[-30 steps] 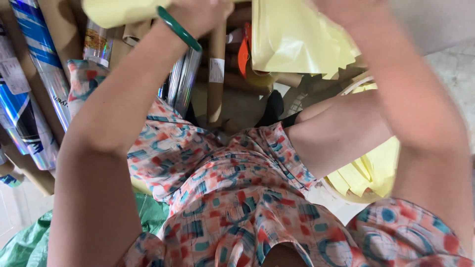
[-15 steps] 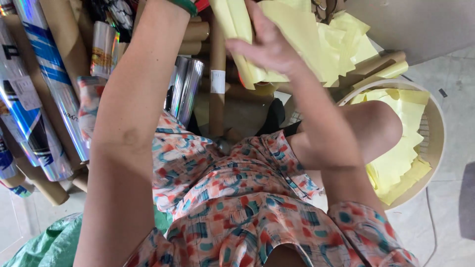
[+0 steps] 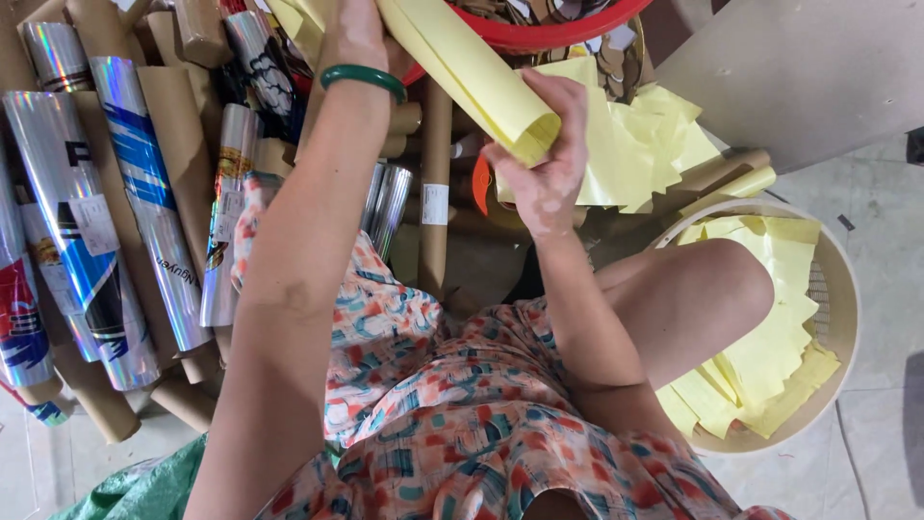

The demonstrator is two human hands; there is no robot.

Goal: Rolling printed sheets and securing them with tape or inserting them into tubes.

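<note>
While gripped, curled pale-yellow sheet (image 3: 472, 72).

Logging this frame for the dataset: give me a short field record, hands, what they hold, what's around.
left hand: raised at the top edge, green bangle on the wrist, gripping yellow paper
right hand: closed on the rolled yellow sheet
right side: pale round basket holding yellow paper pieces
left side: shiny foil rolls and brown cardboard tubes
top: red basket

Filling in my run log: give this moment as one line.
right hand: grips rolled yellow sheet | left hand: on same sheet | cream basket: yellow sheets | left: foil rolls
</note>
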